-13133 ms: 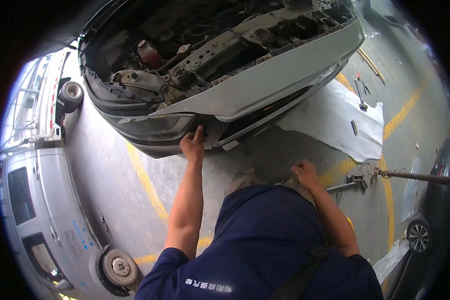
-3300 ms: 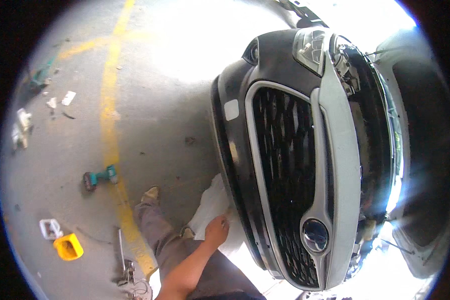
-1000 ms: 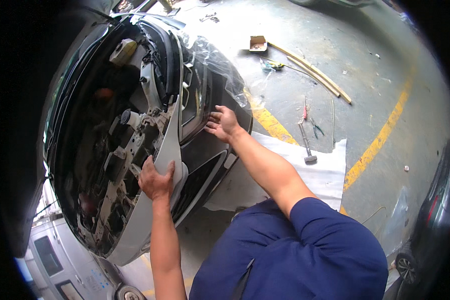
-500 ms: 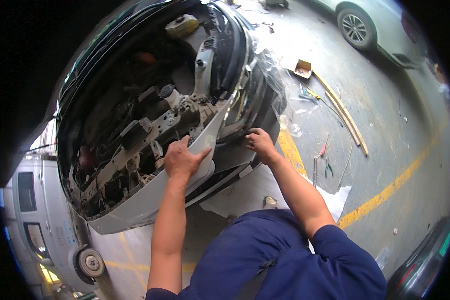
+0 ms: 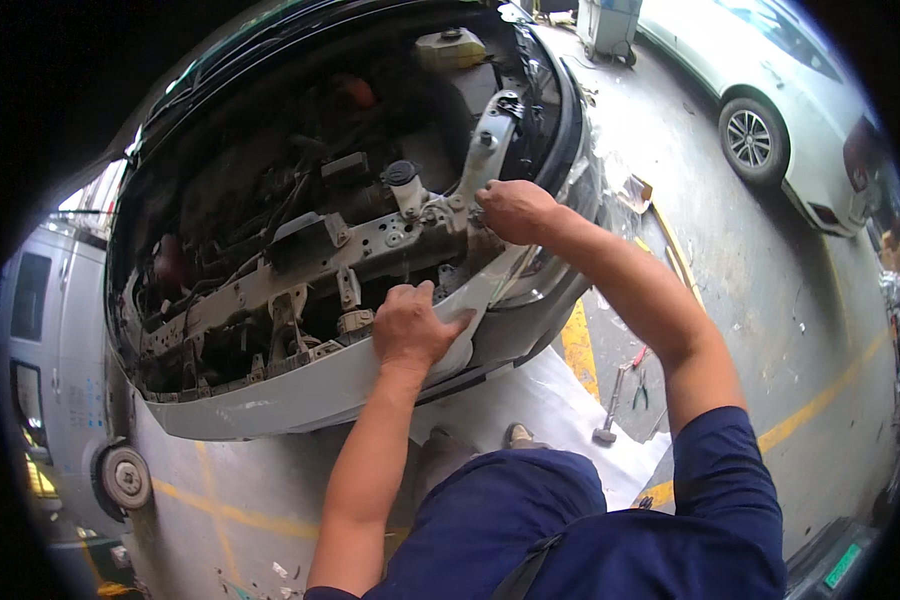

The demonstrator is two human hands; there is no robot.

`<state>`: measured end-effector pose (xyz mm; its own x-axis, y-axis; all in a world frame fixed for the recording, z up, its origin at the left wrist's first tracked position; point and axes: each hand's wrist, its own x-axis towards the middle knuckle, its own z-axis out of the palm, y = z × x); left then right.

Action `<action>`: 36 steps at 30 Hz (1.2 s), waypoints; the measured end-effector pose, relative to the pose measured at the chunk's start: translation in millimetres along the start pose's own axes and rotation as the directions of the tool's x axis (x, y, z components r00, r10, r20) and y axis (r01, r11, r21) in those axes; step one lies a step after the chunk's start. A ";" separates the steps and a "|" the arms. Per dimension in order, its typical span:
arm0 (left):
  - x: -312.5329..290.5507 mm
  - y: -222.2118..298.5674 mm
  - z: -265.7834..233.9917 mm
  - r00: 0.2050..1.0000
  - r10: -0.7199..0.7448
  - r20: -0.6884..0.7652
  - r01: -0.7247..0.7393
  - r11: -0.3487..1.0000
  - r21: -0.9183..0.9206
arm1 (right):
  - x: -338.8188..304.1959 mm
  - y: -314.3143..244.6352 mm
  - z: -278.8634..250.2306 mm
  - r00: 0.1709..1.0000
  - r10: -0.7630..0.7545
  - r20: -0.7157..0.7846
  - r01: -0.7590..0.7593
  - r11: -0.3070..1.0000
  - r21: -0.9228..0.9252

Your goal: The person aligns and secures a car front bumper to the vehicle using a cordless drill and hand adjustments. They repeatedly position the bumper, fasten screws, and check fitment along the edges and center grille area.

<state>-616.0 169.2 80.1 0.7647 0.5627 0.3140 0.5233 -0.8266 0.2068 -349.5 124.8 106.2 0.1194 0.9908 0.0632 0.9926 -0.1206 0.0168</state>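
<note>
A silver front bumper (image 5: 310,398) stretches across the nose of a car whose engine bay is exposed. My left hand (image 5: 410,328) is closed over its upper edge, thumb on the outer face and fingers on the inner side. Farther right, my right hand (image 5: 518,212) is curled at the corner of the metal front crossmember (image 5: 395,238), beside the headlight area. Its fingertips are pressed together there, and whatever they hold is hidden. A capped white filler neck (image 5: 406,190) stands just left of that hand.
On the floor at right lie a hammer (image 5: 610,405), green-handled pliers (image 5: 641,392), a wooden strip (image 5: 678,255) and an open box (image 5: 635,193). A white sheet (image 5: 560,400) lies underfoot. A white car (image 5: 770,110) and a silver van (image 5: 65,330) stand nearby.
My right hand has gone from beside the bumper's right end up and inward to the crossmember corner. My left hand stays on the bumper edge. The view has shifted.
</note>
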 end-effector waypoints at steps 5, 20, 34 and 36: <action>-2.1 -7.0 -3.4 0.999 0.040 0.009 -0.039 0.994 -0.098 | 28.1 -13.1 -21.0 0.947 -0.100 0.306 0.179 0.954 -0.241; 0.0 -20.6 6.8 0.994 0.103 -0.032 -0.108 0.939 -0.328 | 51.2 -23.6 -29.3 0.864 0.181 0.470 -0.080 0.971 -0.227; -0.6 -22.1 1.9 0.994 0.111 -0.021 -0.111 0.936 -0.333 | 49.7 -11.9 -18.8 0.827 -0.114 0.550 0.281 0.932 -0.229; -1.3 -21.9 2.5 0.994 0.101 -0.039 -0.108 0.940 -0.322 | 55.6 -11.3 -19.0 0.715 -0.141 0.685 0.427 0.863 -0.268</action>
<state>-627.5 186.5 72.8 0.7982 0.4760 0.3693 0.2885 -0.8402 0.4592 -354.5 180.1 128.5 -0.0384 0.7670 -0.6405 0.9015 0.3031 0.3089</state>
